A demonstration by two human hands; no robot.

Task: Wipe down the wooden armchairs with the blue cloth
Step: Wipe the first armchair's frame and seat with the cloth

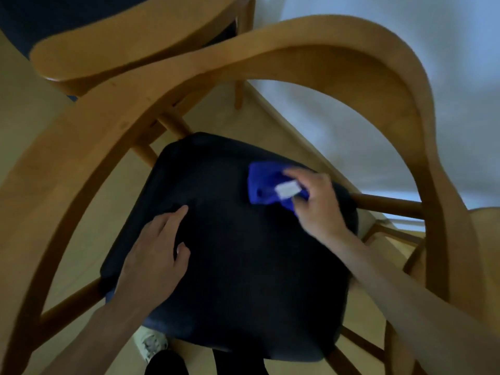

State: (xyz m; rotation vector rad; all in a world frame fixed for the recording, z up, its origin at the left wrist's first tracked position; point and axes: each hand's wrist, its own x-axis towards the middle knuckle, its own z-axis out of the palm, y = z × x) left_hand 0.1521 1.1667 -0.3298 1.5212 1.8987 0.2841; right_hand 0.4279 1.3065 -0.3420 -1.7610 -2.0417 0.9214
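Observation:
I look straight down on a wooden armchair point(297, 41) with a curved backrest and a dark padded seat point(243, 253). My right hand point(316, 201) holds the crumpled blue cloth point(265, 185), which has a white tag, against the seat's far right part. My left hand point(159, 244) rests flat on the seat's left side with its fingers stretched out.
A second wooden armchair point(113, 39) with a dark seat stands close behind, top left. A white wall point(378, 109) runs along the right above a light wood floor point(243, 117). Another wooden edge point(487, 217) shows at the far right. My shoe point(151, 345) is below the seat.

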